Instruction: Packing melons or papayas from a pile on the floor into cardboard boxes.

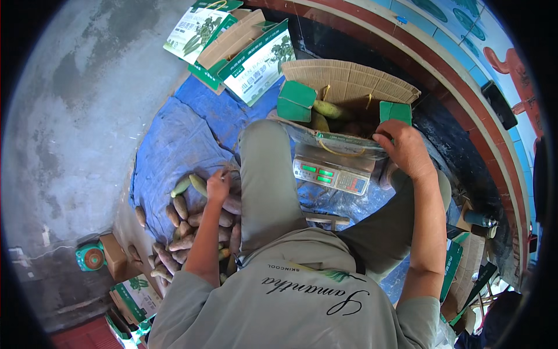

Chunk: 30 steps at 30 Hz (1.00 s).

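I watch a blue sheet [174, 131], 1 open carton [349, 81] just beyond a scale [332, 175], the right hand [403, 148] touching the carton's rim, and the left hand [218, 186] near heaped long vegetables [185, 228], unable to tell whether either's fingers clamp.

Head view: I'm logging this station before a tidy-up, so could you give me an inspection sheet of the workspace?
Surface: creased blue sheet, vegetables lying on its left part.
Job's things: open carton with greenish vegetables inside; scale in front, displays lit green; loose vegetables piled at left.
Clutter: green-and-white cartons beyond the sheet; blue bottle at right.
Hands: left hand curled by the pile, contents unclear; right hand at the carton's near rim, beside its right flap, grip unclear.
Cables: thin pale cord, apparently, near the round green device.
Surroundings: grey concrete at left, blue tiles at upper right.
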Motion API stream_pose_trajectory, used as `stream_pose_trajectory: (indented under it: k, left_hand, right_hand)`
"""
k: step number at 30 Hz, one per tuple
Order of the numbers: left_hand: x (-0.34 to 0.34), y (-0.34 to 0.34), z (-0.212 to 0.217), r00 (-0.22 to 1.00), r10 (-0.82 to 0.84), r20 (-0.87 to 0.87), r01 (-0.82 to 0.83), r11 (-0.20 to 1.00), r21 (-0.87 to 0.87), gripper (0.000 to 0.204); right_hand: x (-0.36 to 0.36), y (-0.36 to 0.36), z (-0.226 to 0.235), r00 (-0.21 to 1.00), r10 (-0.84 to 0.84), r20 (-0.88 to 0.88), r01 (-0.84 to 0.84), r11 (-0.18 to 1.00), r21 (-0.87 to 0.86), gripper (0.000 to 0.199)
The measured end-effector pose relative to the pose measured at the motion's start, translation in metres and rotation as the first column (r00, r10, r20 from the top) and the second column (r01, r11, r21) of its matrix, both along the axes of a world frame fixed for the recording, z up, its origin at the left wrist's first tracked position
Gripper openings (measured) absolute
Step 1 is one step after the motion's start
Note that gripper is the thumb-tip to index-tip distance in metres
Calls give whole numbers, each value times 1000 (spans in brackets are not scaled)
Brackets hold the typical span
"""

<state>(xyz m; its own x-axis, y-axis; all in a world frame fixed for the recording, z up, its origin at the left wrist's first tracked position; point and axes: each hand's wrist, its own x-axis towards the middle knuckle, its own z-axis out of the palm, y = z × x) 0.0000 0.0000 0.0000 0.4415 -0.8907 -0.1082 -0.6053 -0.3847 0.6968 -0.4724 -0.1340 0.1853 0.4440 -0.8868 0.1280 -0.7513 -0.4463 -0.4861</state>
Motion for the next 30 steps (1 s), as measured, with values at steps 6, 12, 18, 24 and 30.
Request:
stream_pose_trajectory:
  k: [6, 12, 18, 24, 30]
  left_hand:
    - [45, 80, -109, 574, -454, 682, 272, 891, 364, 24]
    - [25, 130, -144, 977, -215, -2, 188, 852, 489, 28]
    - [37, 169, -197, 972, -76, -221, 169, 880, 443, 28]
    - [55, 185, -239, 975, -137, -177, 201, 883, 424, 27]
    - [40, 185, -213, 955, -269, -125, 296, 836, 462, 31]
  right_hand:
    - [7, -2, -2, 994, -9, 111, 15, 998, -56, 14]
    - [-3, 3, -5, 995, -81, 51, 84, 995, -51, 15]
    - [-4, 4, -3, 994, -108, 5, 108, 994, -27, 16]
    - [0, 1, -4, 996, -90, 13, 90, 996, -24, 17]
    - [-1, -4, -13, 998, -35, 50, 39, 996, -81, 15]
